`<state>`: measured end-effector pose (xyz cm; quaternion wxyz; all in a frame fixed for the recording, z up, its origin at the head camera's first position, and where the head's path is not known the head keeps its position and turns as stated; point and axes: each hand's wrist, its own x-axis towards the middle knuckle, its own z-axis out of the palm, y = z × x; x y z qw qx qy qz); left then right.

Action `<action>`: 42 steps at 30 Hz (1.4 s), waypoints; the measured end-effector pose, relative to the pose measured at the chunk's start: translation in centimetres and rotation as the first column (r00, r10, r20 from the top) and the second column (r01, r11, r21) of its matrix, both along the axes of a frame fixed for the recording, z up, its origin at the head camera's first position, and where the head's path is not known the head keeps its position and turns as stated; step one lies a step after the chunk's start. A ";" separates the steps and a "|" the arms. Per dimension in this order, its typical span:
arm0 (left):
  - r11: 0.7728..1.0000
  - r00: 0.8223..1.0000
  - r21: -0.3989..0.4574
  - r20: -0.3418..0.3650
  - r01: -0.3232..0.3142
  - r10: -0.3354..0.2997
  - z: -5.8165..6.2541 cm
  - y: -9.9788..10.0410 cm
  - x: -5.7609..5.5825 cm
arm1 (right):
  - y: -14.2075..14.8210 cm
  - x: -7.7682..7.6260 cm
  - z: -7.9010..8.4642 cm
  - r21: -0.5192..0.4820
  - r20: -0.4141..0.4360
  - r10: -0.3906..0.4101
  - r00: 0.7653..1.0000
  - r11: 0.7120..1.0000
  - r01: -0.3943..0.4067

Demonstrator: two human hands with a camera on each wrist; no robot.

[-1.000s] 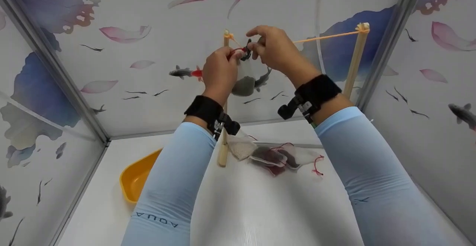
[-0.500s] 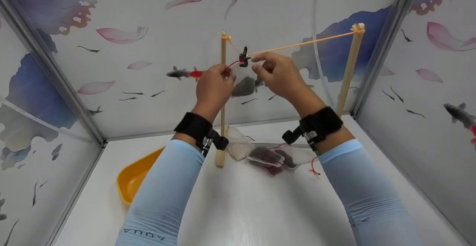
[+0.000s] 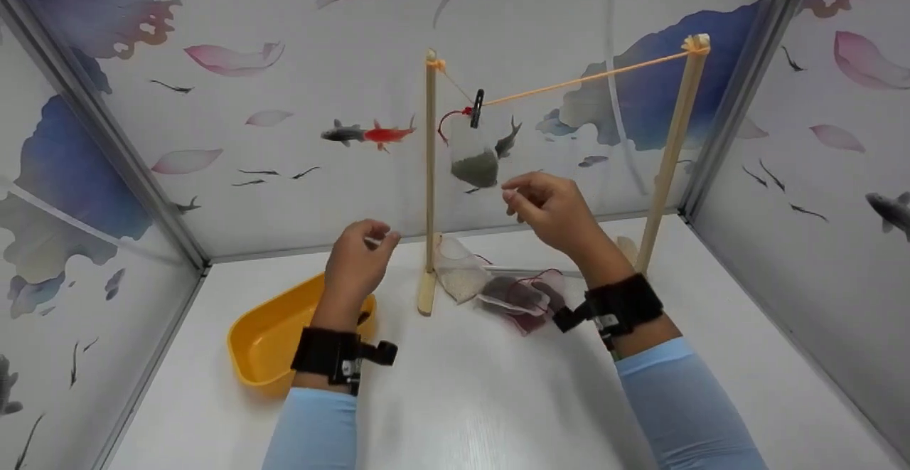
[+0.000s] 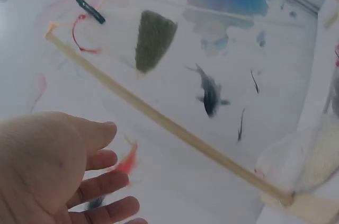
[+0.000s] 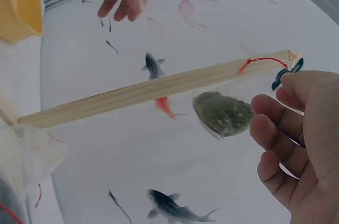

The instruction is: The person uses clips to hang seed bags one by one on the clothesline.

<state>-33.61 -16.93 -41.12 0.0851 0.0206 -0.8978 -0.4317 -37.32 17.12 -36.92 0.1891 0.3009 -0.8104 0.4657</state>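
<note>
A mesh drawstring bag [image 3: 475, 169] with green contents hangs from the orange string [image 3: 583, 81], held by a dark clip [image 3: 477, 109]. Its red cord [image 3: 443, 123] curls to the left. My right hand [image 3: 558, 210] is below and right of the bag, apart from it, with loosely bent fingers. Lower on the left, my left hand [image 3: 359, 260] is in front of the yellow basin [image 3: 245, 345] and holds nothing. In the left wrist view the fingers of my left hand [image 4: 58, 168] are relaxed. Empty too is my right hand [image 5: 296, 144] in the right wrist view.
Two wooden posts [image 3: 430, 171] carry the string, the second post [image 3: 672, 150] on the right. Between their bases lie a bag of pale grains [image 3: 461, 278], a dark-filled bag [image 3: 513, 295] and a reddish bag [image 3: 527, 323]. Something dark sits inside the basin.
Both hands have let go and come down from the clip and bag, the left one moving left towards the basin. The bag now hangs freely from the string.
</note>
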 end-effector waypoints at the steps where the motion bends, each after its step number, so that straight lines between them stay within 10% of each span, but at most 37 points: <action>1: 0.999 1.000 -0.042 0.028 -0.001 0.002 -1.1 -0.6 0.4 | -0.2 0.4 -0.7 0.025 0.018 -0.006 1.000 1.000 0.005; 7: 0.968 0.990 -0.250 0.134 -0.002 0.037 -5.9 -3.9 2.4 | -2.5 2.5 -4.6 0.229 0.066 0.014 0.998 0.973 -0.029; 15: 0.929 0.958 -0.366 0.282 0.063 0.047 -9.0 -5.2 4.3 | -4.1 3.4 -8.8 0.378 -0.025 0.029 0.999 0.926 -0.017; 31: 0.934 0.945 -0.357 0.299 -0.018 0.133 -10.2 -6.1 4.4 | -10.2 6.5 -12.8 0.593 0.069 0.286 0.956 0.758 -0.270; 42: 0.946 0.943 -0.321 0.301 -0.043 0.145 -10.4 -6.3 3.5 | -10.4 6.9 -12.7 0.598 0.046 0.308 0.950 0.753 -0.273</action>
